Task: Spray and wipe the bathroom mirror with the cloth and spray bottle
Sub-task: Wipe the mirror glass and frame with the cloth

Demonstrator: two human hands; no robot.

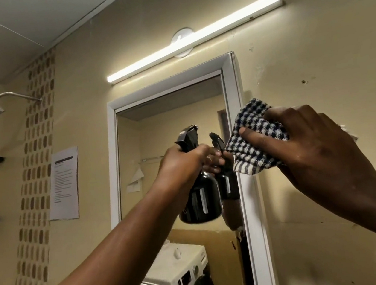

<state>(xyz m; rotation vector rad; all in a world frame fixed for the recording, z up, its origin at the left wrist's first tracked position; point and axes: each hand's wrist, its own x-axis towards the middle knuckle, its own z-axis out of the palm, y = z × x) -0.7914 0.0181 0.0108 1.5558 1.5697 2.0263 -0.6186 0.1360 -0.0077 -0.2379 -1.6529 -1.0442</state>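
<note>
Up close, the left hand (185,164) grips a black spray bottle (199,198) aimed at the mirror (176,168), while the right hand (313,146) pinches a checked cloth (252,143) beside its white frame (251,206). Spraying appears underway; wiping the glass should follow.

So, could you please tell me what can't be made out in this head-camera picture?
- Spray bottle: the left hand covers its trigger, so a squeeze can't be judged.
- Mirror: spray droplets or streaks on the glass are too fine to see.
- Paper notice: print too small to read.
- Checked cloth: the part inside the right hand is hidden.
- Mirror's lower right corner: cut off by the frame's bottom edge.
</note>
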